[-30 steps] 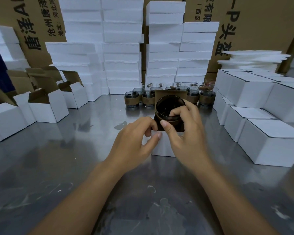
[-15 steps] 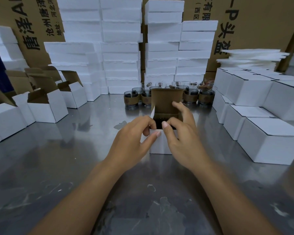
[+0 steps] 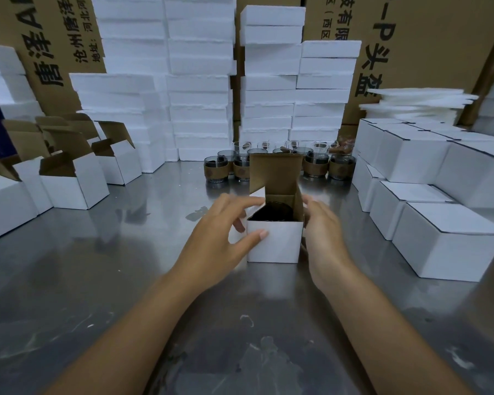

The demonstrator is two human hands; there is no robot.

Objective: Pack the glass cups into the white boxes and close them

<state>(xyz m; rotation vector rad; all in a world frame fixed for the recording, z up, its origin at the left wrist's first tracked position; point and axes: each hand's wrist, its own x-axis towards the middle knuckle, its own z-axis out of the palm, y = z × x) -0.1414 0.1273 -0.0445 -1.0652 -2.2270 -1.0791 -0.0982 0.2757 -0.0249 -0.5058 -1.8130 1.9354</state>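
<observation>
one glass cup (image 3: 273, 212) sat in unclosed white box (image 3: 273, 245); left hand (image 3: 223, 240) pinched it, right hand (image 3: 325, 232) pressed flat-fingered; unpacked cups (image 3: 314, 166) at 12 o'clock.

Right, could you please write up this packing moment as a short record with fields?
box in work: white box, centre of the metal table, lid flap upright
contents: glass cup inside, dark
left hand: pinches the box's left front corner, thumb on the front face
right hand: against the box's right side, fingers at the side flap
waiting: sleeved cups behind the box
left of table: open boxes
right of table: closed boxes, stacked
step left: close the lid
</observation>
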